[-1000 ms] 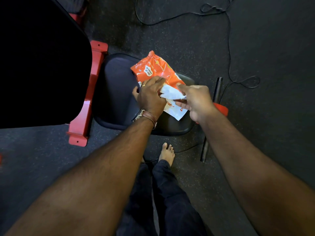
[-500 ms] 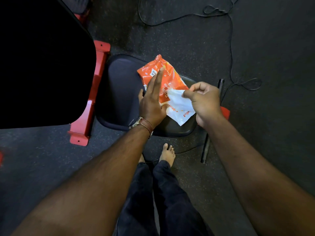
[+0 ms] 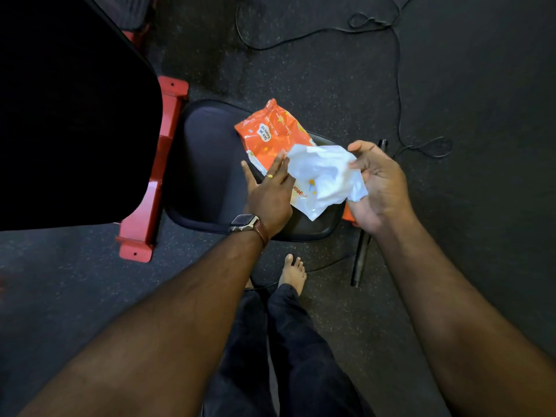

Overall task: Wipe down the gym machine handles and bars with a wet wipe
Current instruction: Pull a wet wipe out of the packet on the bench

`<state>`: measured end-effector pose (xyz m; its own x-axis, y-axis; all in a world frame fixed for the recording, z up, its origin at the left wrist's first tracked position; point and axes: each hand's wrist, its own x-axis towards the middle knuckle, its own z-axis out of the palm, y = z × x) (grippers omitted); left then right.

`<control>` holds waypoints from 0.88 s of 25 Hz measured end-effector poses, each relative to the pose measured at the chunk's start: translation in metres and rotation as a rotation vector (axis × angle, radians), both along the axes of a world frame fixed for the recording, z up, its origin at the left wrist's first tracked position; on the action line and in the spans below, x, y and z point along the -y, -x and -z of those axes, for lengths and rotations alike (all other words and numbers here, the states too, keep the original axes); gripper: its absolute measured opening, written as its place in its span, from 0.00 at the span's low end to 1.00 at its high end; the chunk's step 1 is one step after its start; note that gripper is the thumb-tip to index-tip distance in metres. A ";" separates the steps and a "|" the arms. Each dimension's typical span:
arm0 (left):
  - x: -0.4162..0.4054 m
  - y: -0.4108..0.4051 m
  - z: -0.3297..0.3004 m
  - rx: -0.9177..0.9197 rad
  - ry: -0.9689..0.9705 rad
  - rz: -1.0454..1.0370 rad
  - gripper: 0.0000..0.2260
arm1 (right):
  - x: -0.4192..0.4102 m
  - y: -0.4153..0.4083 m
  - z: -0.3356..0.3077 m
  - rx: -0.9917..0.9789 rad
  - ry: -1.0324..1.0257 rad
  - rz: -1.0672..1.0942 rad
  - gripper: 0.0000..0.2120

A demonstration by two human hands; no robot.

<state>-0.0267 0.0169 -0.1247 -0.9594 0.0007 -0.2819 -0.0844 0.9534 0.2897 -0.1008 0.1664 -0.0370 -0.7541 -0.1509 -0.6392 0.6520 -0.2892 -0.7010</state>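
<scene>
White wipe (image 3: 326,176) bunched in right hand (image 3: 380,188), pinched by curled fingers | left hand (image 3: 270,194) flat, fingers straight, pressing orange pack (image 3: 273,133) on seat (image 3: 207,167)

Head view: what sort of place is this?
Most likely a gym floor: a padded black seat on a red steel frame, dark speckled rubber flooring, and a black bar beside the seat.
</scene>
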 end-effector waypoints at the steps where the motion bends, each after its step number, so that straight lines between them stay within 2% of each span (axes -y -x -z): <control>1: 0.000 0.001 -0.004 0.024 0.036 0.012 0.20 | 0.001 -0.001 -0.002 -0.005 0.019 -0.011 0.13; 4: -0.002 0.006 -0.010 -0.013 0.077 0.029 0.17 | 0.006 -0.004 -0.006 -0.006 0.062 -0.042 0.14; 6: -0.002 0.007 -0.007 -0.134 -0.053 -0.052 0.16 | 0.010 -0.007 -0.007 -0.004 0.097 -0.052 0.14; 8: -0.003 0.005 -0.004 -0.269 -0.272 -0.200 0.11 | 0.014 -0.010 -0.006 -0.007 0.127 -0.055 0.14; 10: -0.012 0.000 -0.018 -0.287 -0.620 -0.517 0.07 | 0.016 -0.015 -0.003 -0.020 0.070 -0.045 0.15; 13: -0.030 0.000 -0.056 -0.064 -1.481 -1.221 0.08 | 0.014 -0.023 0.005 -0.044 -0.139 -0.061 0.19; 14: -0.031 -0.001 -0.063 -0.004 -1.646 -1.366 0.07 | 0.013 -0.026 0.005 -0.051 -0.213 -0.094 0.19; 15: -0.029 -0.001 -0.071 0.045 -1.713 -1.419 0.08 | 0.012 -0.029 0.002 -0.056 -0.283 -0.126 0.20; 16: -0.027 -0.003 -0.078 0.073 -1.704 -1.385 0.08 | 0.011 -0.033 -0.005 -0.055 -0.334 -0.136 0.20; 19: -0.019 -0.006 -0.108 0.017 -1.524 -1.192 0.03 | 0.015 -0.040 -0.039 -0.074 -0.393 -0.034 0.13; 22: -0.013 -0.005 -0.157 0.003 -1.479 -1.225 0.06 | 0.020 -0.046 -0.084 -0.139 -0.514 0.029 0.09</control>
<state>-0.0218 0.0295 0.0321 -0.6212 -0.3693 -0.6912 -0.4207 -0.5870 0.6917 -0.0547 0.1464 0.0473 -0.8363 0.1774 -0.5187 0.5395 0.0979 -0.8363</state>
